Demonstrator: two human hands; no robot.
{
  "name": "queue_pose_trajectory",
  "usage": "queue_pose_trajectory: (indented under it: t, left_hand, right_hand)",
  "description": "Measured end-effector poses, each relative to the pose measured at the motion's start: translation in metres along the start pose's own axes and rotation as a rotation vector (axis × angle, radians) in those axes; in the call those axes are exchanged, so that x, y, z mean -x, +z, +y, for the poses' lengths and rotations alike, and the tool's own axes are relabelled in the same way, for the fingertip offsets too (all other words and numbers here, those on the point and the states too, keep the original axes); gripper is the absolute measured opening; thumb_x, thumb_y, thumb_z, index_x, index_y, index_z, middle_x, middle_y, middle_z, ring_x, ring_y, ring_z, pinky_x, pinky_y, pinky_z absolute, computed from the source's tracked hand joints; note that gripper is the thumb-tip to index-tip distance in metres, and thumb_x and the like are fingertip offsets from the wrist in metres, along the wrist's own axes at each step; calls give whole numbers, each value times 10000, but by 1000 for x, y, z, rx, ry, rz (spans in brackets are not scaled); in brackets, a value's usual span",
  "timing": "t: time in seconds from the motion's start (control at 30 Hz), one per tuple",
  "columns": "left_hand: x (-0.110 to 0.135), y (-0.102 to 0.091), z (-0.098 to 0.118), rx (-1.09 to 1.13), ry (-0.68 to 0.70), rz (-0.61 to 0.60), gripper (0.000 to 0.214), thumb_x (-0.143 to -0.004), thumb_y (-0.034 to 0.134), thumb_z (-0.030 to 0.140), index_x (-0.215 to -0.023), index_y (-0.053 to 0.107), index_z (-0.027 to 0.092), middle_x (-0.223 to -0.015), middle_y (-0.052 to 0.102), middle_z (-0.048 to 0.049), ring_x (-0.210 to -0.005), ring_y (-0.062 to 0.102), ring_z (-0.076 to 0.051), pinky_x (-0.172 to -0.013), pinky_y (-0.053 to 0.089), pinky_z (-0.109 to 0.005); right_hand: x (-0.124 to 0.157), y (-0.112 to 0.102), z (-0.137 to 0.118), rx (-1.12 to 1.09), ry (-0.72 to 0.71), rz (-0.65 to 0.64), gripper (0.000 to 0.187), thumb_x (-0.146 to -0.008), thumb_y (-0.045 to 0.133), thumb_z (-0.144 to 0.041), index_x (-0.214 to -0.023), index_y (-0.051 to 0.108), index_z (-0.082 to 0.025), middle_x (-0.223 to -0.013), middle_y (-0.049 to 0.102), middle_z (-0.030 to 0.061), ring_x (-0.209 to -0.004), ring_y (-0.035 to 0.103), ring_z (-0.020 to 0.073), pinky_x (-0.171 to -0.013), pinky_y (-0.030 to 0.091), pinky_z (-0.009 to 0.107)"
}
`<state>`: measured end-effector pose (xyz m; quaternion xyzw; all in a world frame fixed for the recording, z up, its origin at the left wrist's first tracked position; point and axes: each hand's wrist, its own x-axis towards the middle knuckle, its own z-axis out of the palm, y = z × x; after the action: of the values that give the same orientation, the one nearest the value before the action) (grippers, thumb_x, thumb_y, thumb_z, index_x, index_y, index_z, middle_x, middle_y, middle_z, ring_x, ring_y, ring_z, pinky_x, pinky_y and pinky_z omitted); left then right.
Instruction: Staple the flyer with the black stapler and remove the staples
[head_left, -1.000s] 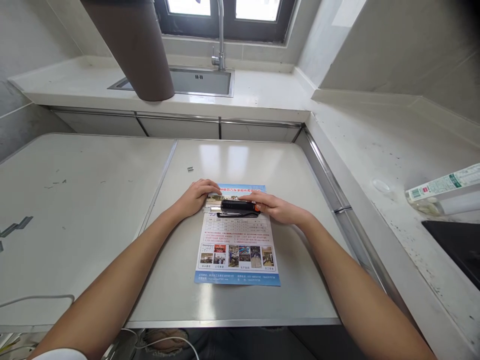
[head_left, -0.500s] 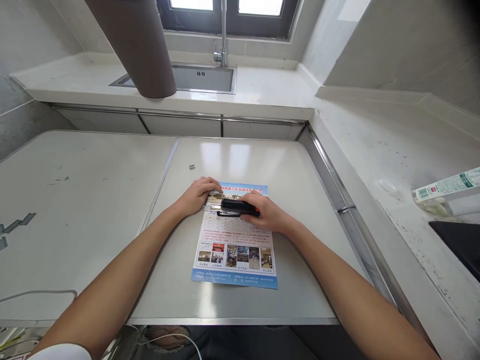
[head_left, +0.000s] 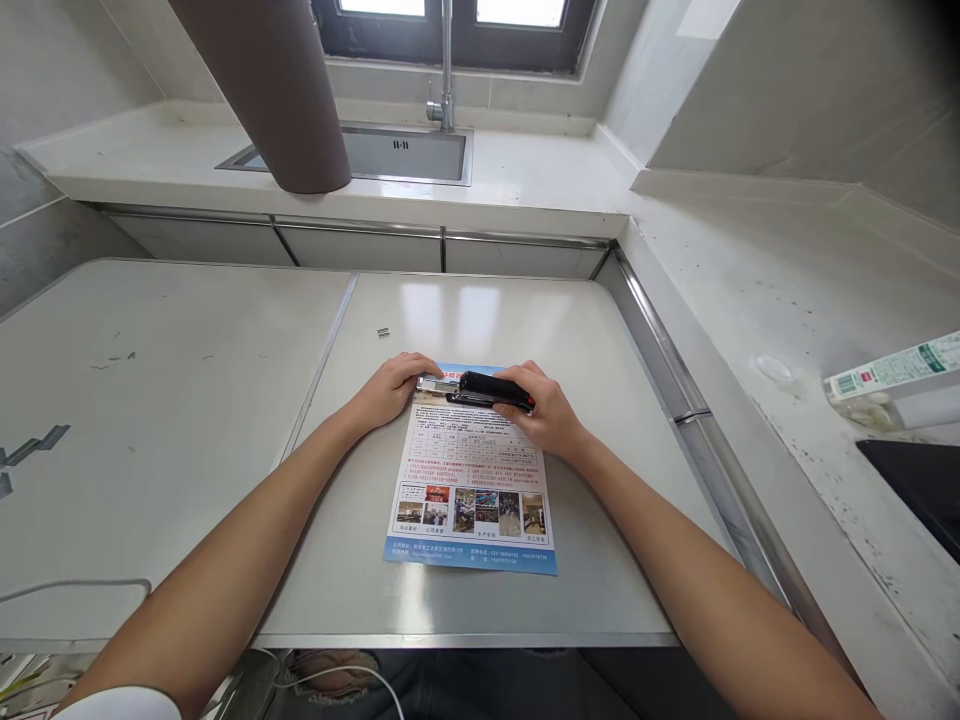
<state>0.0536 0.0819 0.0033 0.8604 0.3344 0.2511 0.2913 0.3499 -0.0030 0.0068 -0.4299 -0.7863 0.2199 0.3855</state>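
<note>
A printed leaflet (head_left: 472, 490) with red text and small photos lies flat on the steel worktop (head_left: 480, 320). My right hand (head_left: 551, 415) is closed round a black stapler (head_left: 491, 390), held slightly raised over the leaflet's top edge. My left hand (head_left: 390, 390) rests on the leaflet's top left corner, fingers curled, with the fingertips at the stapler's metal front end.
A small strip of staples (head_left: 383, 332) lies on the worktop behind my left hand. A sink (head_left: 409, 155) with a tap sits at the back under a window. A brown pipe (head_left: 277, 90) hangs at upper left. A plastic packet (head_left: 892, 380) lies on the right counter.
My right hand closed round the stapler and lifted it a little, moving it up toward the leaflet's top edge. The left hand stayed at the top left corner.
</note>
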Motion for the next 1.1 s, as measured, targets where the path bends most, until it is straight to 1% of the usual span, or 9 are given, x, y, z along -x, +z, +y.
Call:
queue_pose_trajectory:
  t: [0.2,0.33,0.4,0.5,0.57,0.67,0.9,1.0,1.1]
  left_hand:
    - [3,-1,6,169,-83,152,381,-865,500,139,-1155,741,199,-1180,767,-73,-1119,693,-246,-1063,529,-443]
    - [3,0,15,692,-230,201,408,-869,618,176,-1271,689,185,-1361,717,-124,-1192,711,-267,-1091,550,-477]
    - [2,-1,20,953,-308,111,403,-909,637,208,-1308,679,162,-1405,694,-168,-1246,705,-302,-1109,554,-501]
    - [3,-4,25,1151,-380,-109,384,-968,623,230,-1328,689,115,-1412,687,-210,-1325,671,-344,-1155,538,-501]
    - [4,-5,24,1200,-395,-167,377,-983,622,220,-1336,694,108,-1422,684,-210,-1351,656,-340,-1174,535,-469]
    - [4,-4,19,1238,-408,-158,369,-987,629,194,-1343,694,117,-1392,709,-195,-1343,665,-324,-1179,541,-438]
    - [4,2,10,1298,-461,-119,347,-980,651,159,-1314,723,99,-1437,682,-197,-1343,669,-269,-1201,516,-330]
    - [4,3,8,1295,-502,-96,337,-971,662,139,-1297,731,93,-1401,705,-196,-1318,686,-257,-1191,525,-323]
    - [4,3,5,1286,-534,8,292,-952,690,121,-1237,749,100,-1321,746,-180,-1263,719,-242,-1156,557,-313]
  right_hand:
    - [3,0,1,223,-72,139,339,-996,575,-214,-1319,651,-283,-1247,736,78,-1111,582,320,-980,513,529]
    - [10,0,1,427,-181,139,457,-1033,478,-172,-1436,616,-336,-1341,726,56,-1148,583,334,-999,460,560]
    - [13,1,1,475,-205,93,468,-1062,469,-200,-1478,588,-378,-1363,723,37,-1160,594,329,-977,458,545]
    - [17,4,2,504,-213,23,445,-1097,475,-262,-1505,558,-418,-1398,709,21,-1191,602,313,-964,461,513]
    - [18,6,2,509,-217,-5,423,-1106,491,-291,-1499,554,-431,-1404,707,20,-1202,608,301,-953,466,491]
    - [18,7,1,517,-224,-25,398,-1110,508,-310,-1482,553,-444,-1400,711,11,-1192,624,284,-919,471,464]
    - [20,8,-1,653,-297,76,407,-1107,513,-257,-1464,547,-449,-1337,745,-3,-1107,623,264,-837,442,444]
    - [21,9,-2,595,-241,101,407,-1092,513,-258,-1446,573,-448,-1322,740,10,-1132,604,292,-880,439,477]
    - [17,7,-4,512,-130,239,399,-1050,503,-205,-1365,644,-406,-1245,739,51,-1147,580,334,-954,422,546]
